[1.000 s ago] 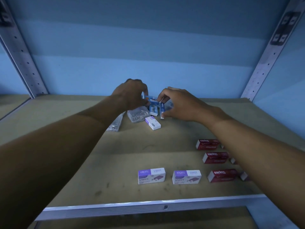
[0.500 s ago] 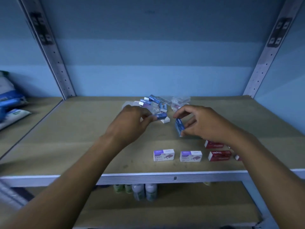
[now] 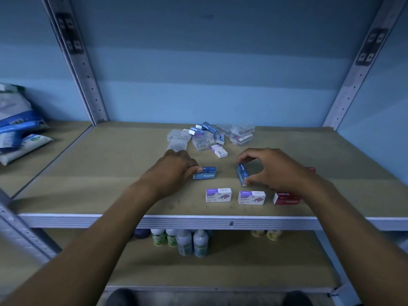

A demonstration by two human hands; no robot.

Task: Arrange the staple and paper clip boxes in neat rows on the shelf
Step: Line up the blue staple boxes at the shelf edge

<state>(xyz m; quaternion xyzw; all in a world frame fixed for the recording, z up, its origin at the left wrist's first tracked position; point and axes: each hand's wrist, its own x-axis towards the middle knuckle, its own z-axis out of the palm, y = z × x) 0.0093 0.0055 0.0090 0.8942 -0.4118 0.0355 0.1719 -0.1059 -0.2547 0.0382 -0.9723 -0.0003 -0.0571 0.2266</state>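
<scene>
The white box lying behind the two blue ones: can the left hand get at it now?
Probably not at once: the left hand is holding a blue box. The path to the white box looks free otherwise.

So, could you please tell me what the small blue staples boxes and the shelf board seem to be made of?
Blue staples boxes: printed card, apparently, with sharp folded edges and a slight sheen. Shelf board: probably matte fibreboard or hardboard, dull tan and scuffed, behind a metal front rail.

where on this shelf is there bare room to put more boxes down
Bare board lies left of the left hand out to the grey metal upright, and right of the clear-packet pile toward the other upright. It is crowded at the front: purple-and-white staple boxes, red staple box.
</scene>
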